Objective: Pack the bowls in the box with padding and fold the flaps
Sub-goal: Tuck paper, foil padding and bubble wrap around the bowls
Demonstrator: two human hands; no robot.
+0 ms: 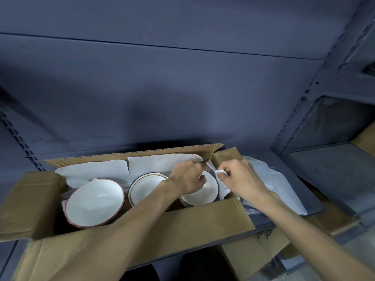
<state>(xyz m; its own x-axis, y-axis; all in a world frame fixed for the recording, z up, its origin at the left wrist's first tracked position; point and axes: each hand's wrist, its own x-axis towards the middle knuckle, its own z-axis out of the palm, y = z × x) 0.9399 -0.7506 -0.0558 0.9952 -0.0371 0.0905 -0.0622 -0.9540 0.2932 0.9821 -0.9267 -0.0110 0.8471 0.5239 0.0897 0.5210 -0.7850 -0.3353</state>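
Near flap (182,226): folded outward, toward the camera.
Box (34,201): three bowls are seated inside.
Left hand (187,176): padding sheet (162,165) is pinched above the dark-rimmed bowl (199,191).
Right hand (239,177): white padding is gripped at the right end.
Advice: padding should be tucked between bowl and wall, without gaps.
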